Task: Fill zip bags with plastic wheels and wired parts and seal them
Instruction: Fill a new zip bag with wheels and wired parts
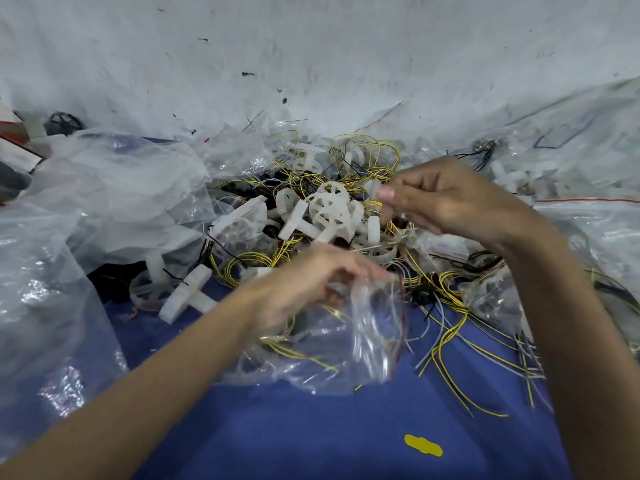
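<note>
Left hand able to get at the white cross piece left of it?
Probably not yet: the left hand is gripping the zip bag. The white cross piece itself lies uncovered on the blue mat, with nothing between.

Two bare hands show: the left hand (304, 282) and the right hand (446, 199). One small clear plastic zip bag (374, 337) is in the left, and one small white plastic piece (372, 187) is in the right. The translucent white plastic wheels (332, 209) and thin yellow wires (450, 327) are too tangled to count. There is one yellow blob-shaped mark (423, 445).
</note>
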### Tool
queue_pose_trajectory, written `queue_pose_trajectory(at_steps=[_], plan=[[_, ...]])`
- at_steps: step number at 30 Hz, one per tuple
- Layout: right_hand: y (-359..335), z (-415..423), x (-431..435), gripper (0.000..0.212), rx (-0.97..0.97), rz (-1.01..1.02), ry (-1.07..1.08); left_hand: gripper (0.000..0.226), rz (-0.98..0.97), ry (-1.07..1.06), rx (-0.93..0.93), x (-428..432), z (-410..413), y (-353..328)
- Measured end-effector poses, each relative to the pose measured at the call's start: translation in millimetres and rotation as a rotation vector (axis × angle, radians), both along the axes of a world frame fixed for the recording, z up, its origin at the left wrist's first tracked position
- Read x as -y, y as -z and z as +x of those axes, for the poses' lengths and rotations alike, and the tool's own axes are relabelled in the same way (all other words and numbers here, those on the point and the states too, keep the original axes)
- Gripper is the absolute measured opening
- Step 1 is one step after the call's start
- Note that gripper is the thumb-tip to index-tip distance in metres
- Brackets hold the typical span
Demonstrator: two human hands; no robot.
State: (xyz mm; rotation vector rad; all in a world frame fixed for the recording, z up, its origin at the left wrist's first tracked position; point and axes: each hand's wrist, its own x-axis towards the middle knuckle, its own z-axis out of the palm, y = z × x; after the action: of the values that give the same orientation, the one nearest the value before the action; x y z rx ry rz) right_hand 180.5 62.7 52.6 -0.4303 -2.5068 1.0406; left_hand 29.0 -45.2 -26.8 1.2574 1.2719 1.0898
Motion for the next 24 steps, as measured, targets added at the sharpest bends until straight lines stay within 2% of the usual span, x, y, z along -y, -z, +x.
queue_pose_trajectory(at_steps=[1,3,5,7,11,14,18,20,22,24], plan=[[2,0,-5,0.023,-0.018,0.03,0.03,0.027,-0.035,0.029,-0.089,-1,5,9],[5,1,-14,0.012,0.079,0.115,0.046,0.022,-0.031,0.083,-0.381,-4,10,27],[9,4,-23,0.016,0.242,0.149,0.014,0.021,0.074,0.126,-0.714,-5,12,40],[11,6,-27,0.022,0.293,0.161,0.017,0.02,0.164,0.125,-0.854,-2,16,45],[16,2,-31,0.023,0.178,0.215,0.14,0.021,0.215,0.116,-0.906,0,21,47],[20,4,-37,0.023,0.175,0.207,0.147,0.021,0.214,0.118,-0.873,-1,19,47],[25,7,-43,0.023,0.318,0.207,0.137,0.019,0.197,0.141,-0.817,-1,18,45],[32,5,-45,0.025,0.357,0.105,0.177,0.019,0.193,0.141,-0.824,-1,18,43],[38,1,-45,0.017,0.425,0.069,0.209,0.02,0.209,0.127,-0.897,0,21,43],[44,-3,-45,0.013,0.585,0.142,0.186,0.019,0.247,0.103,-1.012,3,28,45]])
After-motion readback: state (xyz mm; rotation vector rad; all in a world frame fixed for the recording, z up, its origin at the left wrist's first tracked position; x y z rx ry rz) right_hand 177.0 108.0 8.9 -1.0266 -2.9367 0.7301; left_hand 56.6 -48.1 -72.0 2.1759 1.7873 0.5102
